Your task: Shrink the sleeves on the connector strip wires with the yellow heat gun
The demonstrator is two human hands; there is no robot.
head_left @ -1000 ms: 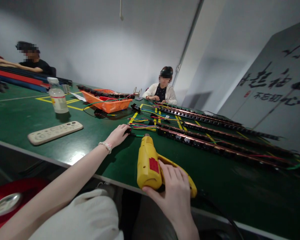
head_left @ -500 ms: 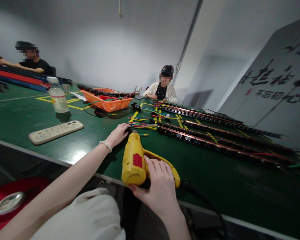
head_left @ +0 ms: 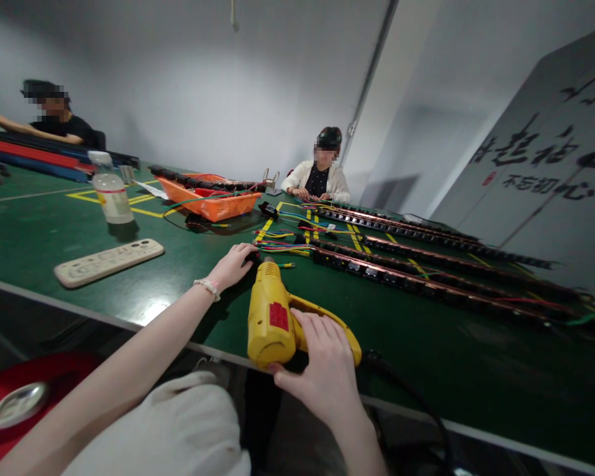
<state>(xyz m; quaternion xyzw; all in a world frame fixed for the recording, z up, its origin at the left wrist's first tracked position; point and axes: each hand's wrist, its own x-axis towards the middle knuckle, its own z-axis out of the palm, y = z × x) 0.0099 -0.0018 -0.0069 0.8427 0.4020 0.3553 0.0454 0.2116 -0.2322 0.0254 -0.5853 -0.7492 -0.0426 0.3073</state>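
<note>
A yellow heat gun with a red label lies on its side over the green table, its nozzle pointing away from me. My right hand grips it, fingers over the handle and thumb at the rear of the body. Just left of the nozzle, my left hand is closed around a small dark piece at the end of the coloured wires; its shape is mostly hidden by the fingers. Those wires run right to a long black strip with copper-coloured rails.
An orange basket holds more strips. A plastic bottle and a pale phone-like object are at left. More strips extend right. Across the table sits a person; another person is far left. A black cord trails right.
The heat gun and my right hand have moved slightly to the right. My left hand stays by the wire ends. The whole view has shifted a little.
</note>
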